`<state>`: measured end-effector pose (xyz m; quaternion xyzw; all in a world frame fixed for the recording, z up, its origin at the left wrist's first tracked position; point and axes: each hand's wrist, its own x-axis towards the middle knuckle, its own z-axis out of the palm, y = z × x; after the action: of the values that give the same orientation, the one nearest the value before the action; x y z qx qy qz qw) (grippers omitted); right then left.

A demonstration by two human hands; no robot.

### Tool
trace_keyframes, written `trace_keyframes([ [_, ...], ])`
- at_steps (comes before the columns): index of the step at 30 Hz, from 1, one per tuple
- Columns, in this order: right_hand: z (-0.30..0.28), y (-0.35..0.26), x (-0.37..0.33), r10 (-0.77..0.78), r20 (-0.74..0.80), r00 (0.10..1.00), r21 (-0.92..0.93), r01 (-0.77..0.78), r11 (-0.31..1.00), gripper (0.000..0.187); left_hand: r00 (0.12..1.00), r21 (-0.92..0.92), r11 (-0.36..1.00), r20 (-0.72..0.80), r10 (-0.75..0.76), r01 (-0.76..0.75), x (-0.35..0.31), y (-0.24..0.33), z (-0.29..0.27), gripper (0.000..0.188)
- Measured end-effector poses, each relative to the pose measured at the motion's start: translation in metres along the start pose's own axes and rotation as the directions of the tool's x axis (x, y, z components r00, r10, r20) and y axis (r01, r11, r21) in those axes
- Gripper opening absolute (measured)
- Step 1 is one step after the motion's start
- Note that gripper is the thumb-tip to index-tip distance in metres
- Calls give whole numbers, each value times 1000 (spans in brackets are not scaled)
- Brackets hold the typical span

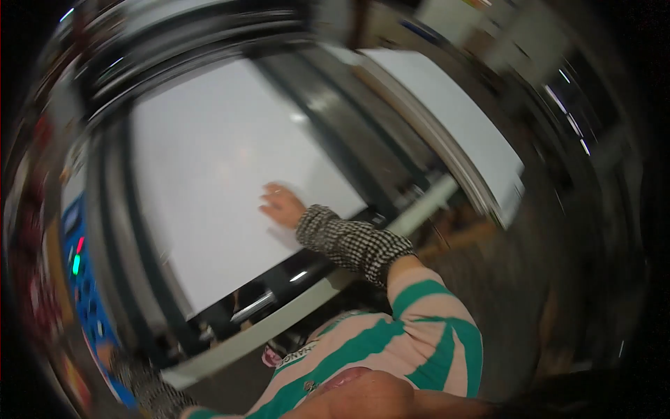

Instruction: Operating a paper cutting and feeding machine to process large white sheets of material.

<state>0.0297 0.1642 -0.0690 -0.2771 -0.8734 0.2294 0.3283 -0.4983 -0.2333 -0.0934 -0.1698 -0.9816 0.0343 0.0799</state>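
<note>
Nearest us, our right arm in a pink-and-green striped sleeve (426,328) with a checked cuff (352,244) reaches forward. Our right hand (283,206) rests palm-down on a white sheet (209,174). Its fingers (269,195) look loosely spread and flat, gripping nothing. Our left hand is not clearly visible; only a checked cuff (150,391) shows at the lower left edge, so we cannot tell its fingers' state. The sheet lies on a dark-framed machine bed (293,276), with a blue control panel (80,265) to its left. Beyond, a second white sheet (460,133) sits on a parallel bed. We judge that uneven palm pressure could skew the sheet, and the cuff could catch the frame edge.
</note>
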Motion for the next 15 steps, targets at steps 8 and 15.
trace_keyframes([
  [8,-345,96,-236,445,-890,-101,327,-822,467,48,921,-6,922,-25,388,-388,31,328,-37,28],
  [15,-425,188,-300,483,-813,-324,576,-563,592,81,967,30,968,-47,250,-249,-1,382,-77,28],
])
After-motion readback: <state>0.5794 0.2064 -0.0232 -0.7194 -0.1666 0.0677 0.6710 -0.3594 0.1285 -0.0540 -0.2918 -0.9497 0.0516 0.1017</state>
